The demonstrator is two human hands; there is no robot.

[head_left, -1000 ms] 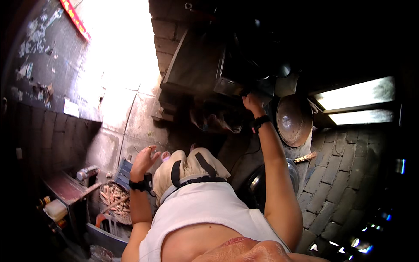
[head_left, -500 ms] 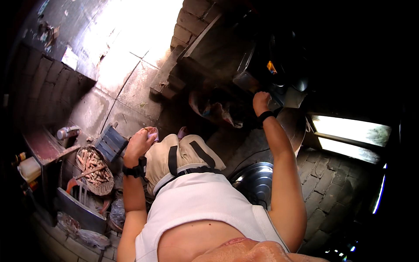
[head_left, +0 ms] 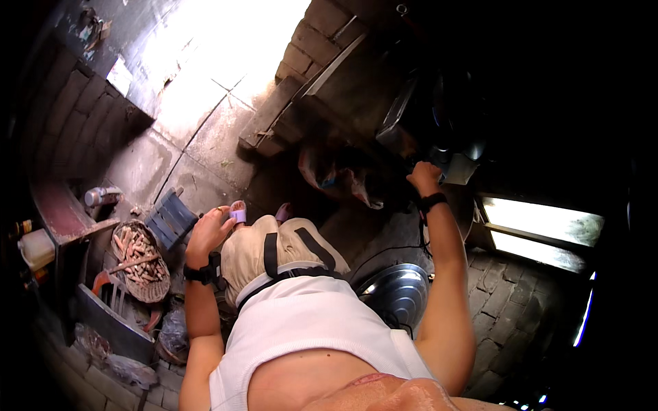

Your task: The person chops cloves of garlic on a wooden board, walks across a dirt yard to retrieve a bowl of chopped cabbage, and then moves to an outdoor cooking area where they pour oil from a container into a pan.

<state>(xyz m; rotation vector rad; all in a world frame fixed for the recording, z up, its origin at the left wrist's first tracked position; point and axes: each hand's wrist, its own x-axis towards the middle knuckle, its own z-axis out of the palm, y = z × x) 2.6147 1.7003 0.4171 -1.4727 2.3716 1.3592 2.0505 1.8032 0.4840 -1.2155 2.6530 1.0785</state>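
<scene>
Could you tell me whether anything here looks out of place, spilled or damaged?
Nothing is clearly spilled or broken. The basket of sticks stays full and upright by the blue stool. The right hand reaches into a dark corner where details are too dim to judge; the left hand is raised and empty.

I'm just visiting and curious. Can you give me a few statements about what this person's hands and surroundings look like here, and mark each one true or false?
1. The right hand reaches up to a dark object on the ledge. True.
2. The left hand grips the round metal lid. False: it is raised beside the knee, apart from the lid.
3. A woven basket sits at the person's left. True.
4. Both wrists are bare. False: each wears a dark band.
</scene>
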